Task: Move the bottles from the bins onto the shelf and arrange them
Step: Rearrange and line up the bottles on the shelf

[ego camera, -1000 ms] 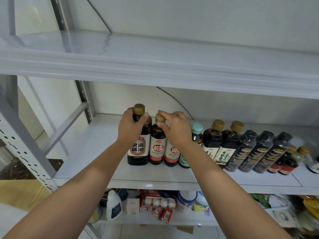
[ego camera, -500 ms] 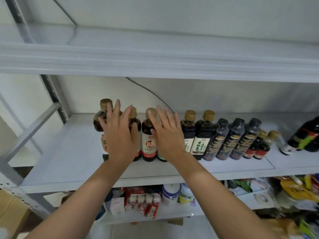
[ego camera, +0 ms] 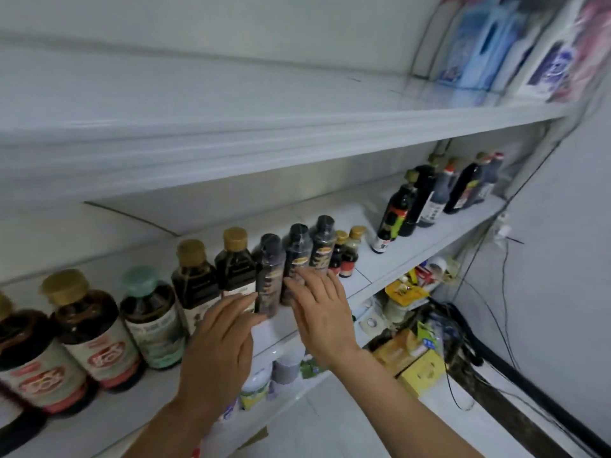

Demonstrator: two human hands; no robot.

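Well over a dozen bottles (ego camera: 195, 285) already stand on the shelf (ego camera: 390, 259), so the moving looks largely done and the step in hand is, I judge, the arranging. No bins show in this view, so whether more bottles wait in them cannot be told.

Both hands are released and hold nothing. The left hand (ego camera: 221, 345) reaches with straight fingers to the foot of a gold-capped bottle (ego camera: 236, 266). The right hand (ego camera: 322, 312) lies flat-fingered against the lower part of the black-capped bottles (ego camera: 297, 256). Blur keeps me from saying whether the fingertips press or merely touch.

Left of the left hand the row runs close-packed through a teal-capped bottle (ego camera: 150, 319) and red-labelled bottles (ego camera: 92, 338). Just beyond the right hand stand two small bottles (ego camera: 347, 256), then a bare gap, then a looser cluster of tall dark bottles (ego camera: 426, 196) well apart to the right. Closing that gap and squaring that cluster seem to be what is left.

Above the hands the upper shelf (ego camera: 231, 104) overhangs, with blurred blue and pink packages (ego camera: 496, 44) at its far right. Below the hands a lower shelf holds packets and jars (ego camera: 403, 292), and a yellow box (ego camera: 420, 371) sits lower still, under the right hand. Cables (ego camera: 504, 292) hang down the wall far to the right. Nothing stands between the hands and the row, though the overhang may crowd any tall bottle lifted high.
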